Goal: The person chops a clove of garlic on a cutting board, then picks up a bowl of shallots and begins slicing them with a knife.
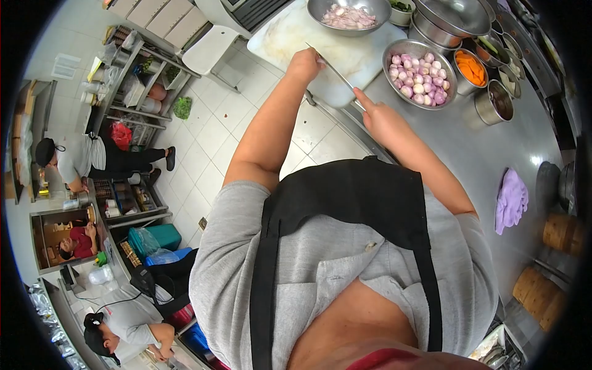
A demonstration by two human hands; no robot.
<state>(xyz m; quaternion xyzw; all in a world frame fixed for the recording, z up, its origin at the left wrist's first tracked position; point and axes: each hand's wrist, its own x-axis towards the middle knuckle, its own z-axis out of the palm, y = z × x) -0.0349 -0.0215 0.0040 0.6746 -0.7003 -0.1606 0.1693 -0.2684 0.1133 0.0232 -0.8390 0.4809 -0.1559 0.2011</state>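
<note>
My right hand [381,120] is closed round the handle of a knife [338,75], index finger stretched along it. The blade slants up and left over the near edge of a white cutting board [280,31]. My left hand [304,66] is closed close beside the blade towards its tip; what its fingers hold, if anything, is too small to make out. A metal bowl [388,60] of peeled shallots [420,79] stands right of the board. Cut shallot pieces [349,16] lie in another metal bowl [320,23] at the board's far side.
Metal containers crowd the steel counter [481,139], one with cut carrots [470,68]. A purple cloth [511,200] lies farther right. At left are a white chair [213,49], shelves, and leafy greens [182,107] on the floor. Other people [80,157] are in the background.
</note>
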